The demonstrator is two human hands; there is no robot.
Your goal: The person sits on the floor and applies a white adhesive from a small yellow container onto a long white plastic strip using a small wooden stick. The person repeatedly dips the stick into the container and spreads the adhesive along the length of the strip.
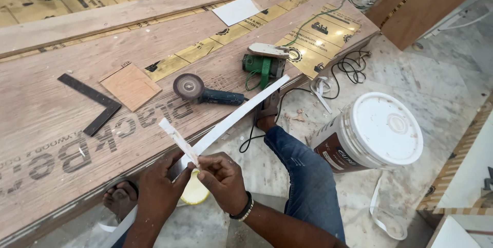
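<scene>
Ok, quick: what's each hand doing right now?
Left hand: closed on the white strip.
Right hand: pinching a small stick against the strip.

1 head-worn camera looks steeply down from close above at the brown plywood sheet (61, 99) and grey marble floor (441, 73).

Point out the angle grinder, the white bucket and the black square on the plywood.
angle grinder (208, 93), head view, on its body just behind the disc.
white bucket (386, 127), head view, on the middle of its lid.
black square (105, 112), head view, near the corner where its two arms meet.
</scene>
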